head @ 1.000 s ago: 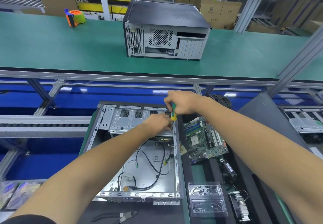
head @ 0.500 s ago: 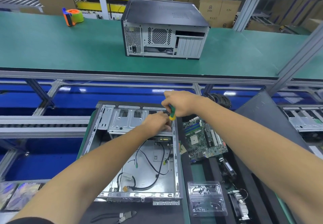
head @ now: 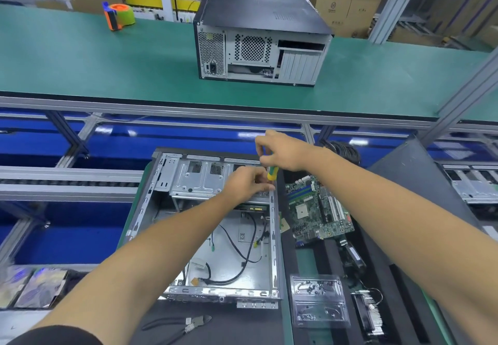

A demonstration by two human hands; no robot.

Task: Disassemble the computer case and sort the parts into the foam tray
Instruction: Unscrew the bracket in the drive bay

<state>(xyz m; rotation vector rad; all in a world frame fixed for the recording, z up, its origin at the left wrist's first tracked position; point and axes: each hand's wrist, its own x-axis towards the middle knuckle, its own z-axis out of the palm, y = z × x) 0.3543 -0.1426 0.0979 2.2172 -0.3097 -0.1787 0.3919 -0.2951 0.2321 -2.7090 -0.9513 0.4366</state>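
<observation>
Right hand (head: 283, 153) lifted slightly on the screwdriver (head: 271, 173).

Head view, forward-down, over workbench (head: 80, 56)

A closed black and silver computer box (head: 258, 40) sits on the long green table (head: 94, 62) at the back, with its holes and plugs facing this way. Well off to its left on the same table stands an orange and green tape holder (head: 118, 16). Brown cardboard boxes (head: 347, 10) are stacked behind the table. Below it run shiny blue panels (head: 80, 226) and grey metal bars (head: 67, 180) — more grey posts (head: 469, 88) stand at the right. Down low, near the front edge, lie black pliers (head: 186, 326).
</observation>
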